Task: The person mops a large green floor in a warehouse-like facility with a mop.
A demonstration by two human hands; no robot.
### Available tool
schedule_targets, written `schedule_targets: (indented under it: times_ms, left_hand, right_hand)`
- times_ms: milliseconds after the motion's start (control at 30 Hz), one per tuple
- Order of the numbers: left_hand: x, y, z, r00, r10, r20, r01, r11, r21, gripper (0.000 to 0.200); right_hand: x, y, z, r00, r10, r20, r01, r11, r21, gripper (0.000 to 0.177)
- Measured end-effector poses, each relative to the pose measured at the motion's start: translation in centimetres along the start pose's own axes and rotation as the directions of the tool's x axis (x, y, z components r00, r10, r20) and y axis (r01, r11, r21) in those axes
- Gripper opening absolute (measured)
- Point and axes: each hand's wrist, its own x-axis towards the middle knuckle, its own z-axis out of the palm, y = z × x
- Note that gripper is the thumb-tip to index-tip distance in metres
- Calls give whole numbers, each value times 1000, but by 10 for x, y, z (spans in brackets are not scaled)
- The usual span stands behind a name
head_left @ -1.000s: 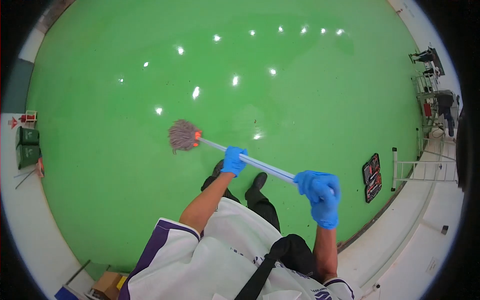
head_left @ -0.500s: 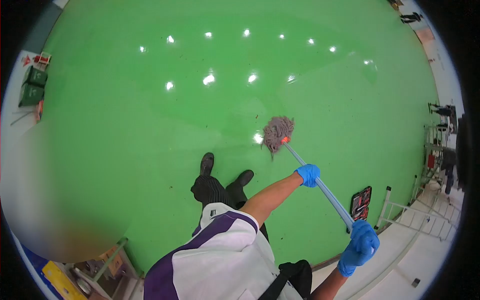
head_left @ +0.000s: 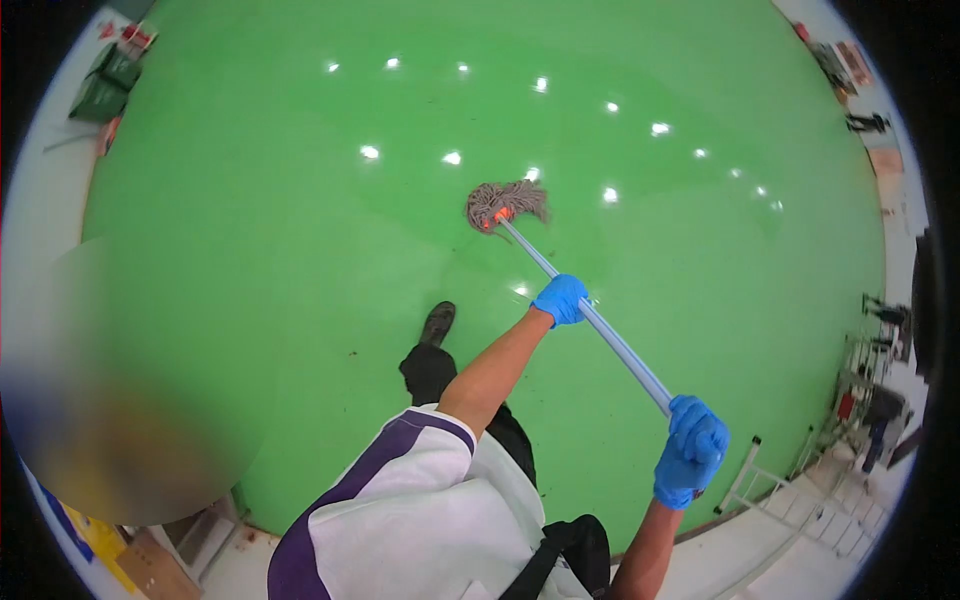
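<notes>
the mop (head_left: 507, 206), shaggy grey-brown strings on a smooth, pale blue pole (head_left: 628, 350), lies on the glossy green floor (head_left: 300, 300) beyond the hands. the blue-gloved left hand (head_left: 561, 300) reaches out, fingers curled round mid-pole; the right hand (head_left: 691, 450) clasps its near end, fingers folded.

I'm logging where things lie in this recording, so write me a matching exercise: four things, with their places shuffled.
1. Grey string mop head
2. Left hand in blue glove
3. Right hand in blue glove
4. Dark green bins

A. Upper end of the pale blue handle
B. Picture's upper left
C. On the green floor
D. Partway along the handle

Pairs: 1-C; 2-D; 3-A; 4-B
</notes>
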Motion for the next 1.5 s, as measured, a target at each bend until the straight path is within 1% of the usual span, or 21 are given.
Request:
schedule_targets:
  times_ms: [67,200,267,333,400,433,500,533,600,733,800,900,967,1033,1100,1233,1300,1367,1400,1433,1500]
  left_hand:
    - [-28,-19,-34,977,-140,-160,135,990,-47,25]
    - [-121,-68,-90,893,-325,-313,323,945,-58,27]
    - [-175,-105,-108,769,-451,-452,426,890,-164,29]
    - [-236,-143,-144,708,-406,-577,458,887,-62,35]
    - [-284,-186,-159,554,-507,-660,603,791,-101,30]
    - [-301,-201,-165,540,-509,-670,611,785,-104,30]
    - [-310,-214,-167,416,-486,-769,649,751,-123,23]
    - [-316,-215,-174,393,-492,-777,667,734,-127,23]
    - [-302,-207,-180,370,-486,-791,598,777,-198,16]
    - [-231,-174,-171,303,-480,-823,388,851,-354,16]
    - [-201,-144,-177,391,-455,-800,397,868,-299,18]
    - [-175,-124,-163,404,-518,-754,317,852,-416,23]
    - [-173,-114,-167,721,-463,-516,289,878,-383,26]
    - [-172,-105,-165,712,-517,-475,362,850,-383,25]
    - [-172,-96,-164,704,-559,-438,430,826,-364,24]
    - [-240,-112,-144,590,-564,-577,480,820,-311,21]
    - [-289,-119,-136,504,-616,-605,492,781,-384,17]
    - [-339,-138,-118,401,-667,-627,657,687,-311,17]
    - [-371,-150,-108,321,-708,-628,726,611,-317,16]
    - [-403,-161,-99,239,-739,-630,784,530,-323,15]
    - [-477,-178,-84,183,-601,-778,819,531,-217,15]
  right_hand:
    - [17,-4,34,999,-5,41,3,998,63,28]
    - [44,14,102,953,5,303,-60,983,172,30]
    - [46,28,145,908,66,413,-154,971,182,31]
    - [38,38,212,854,114,508,-223,962,158,31]
    - [26,50,275,799,117,590,-259,953,161,32]
    - [20,57,305,791,101,603,-269,943,194,33]
    - [25,69,309,773,76,630,-287,927,240,34]
    - [27,71,313,787,112,607,-307,924,228,34]
    - [34,68,318,805,108,584,-290,929,228,34]
    - [52,4,314,794,64,604,-207,964,170,31]
    - [58,-22,316,783,61,619,-183,974,135,29]
    - [49,-38,312,796,66,601,-47,998,-47,28]
    - [55,-33,289,779,46,625,-27,999,-40,29]
    - [63,-29,269,761,24,648,-3,999,-34,31]
    - [68,-26,254,759,25,651,-79,995,53,32]
    - [49,1,246,750,23,661,-140,982,124,34]
    - [32,29,249,734,75,675,-256,951,172,29]
    - [15,57,268,670,141,728,-310,945,102,28]
    - [-2,71,278,628,268,730,-381,925,-12,29]
    - [-14,83,294,508,295,810,-394,915,-86,28]
    - [-54,117,327,395,386,834,-495,854,-161,24]
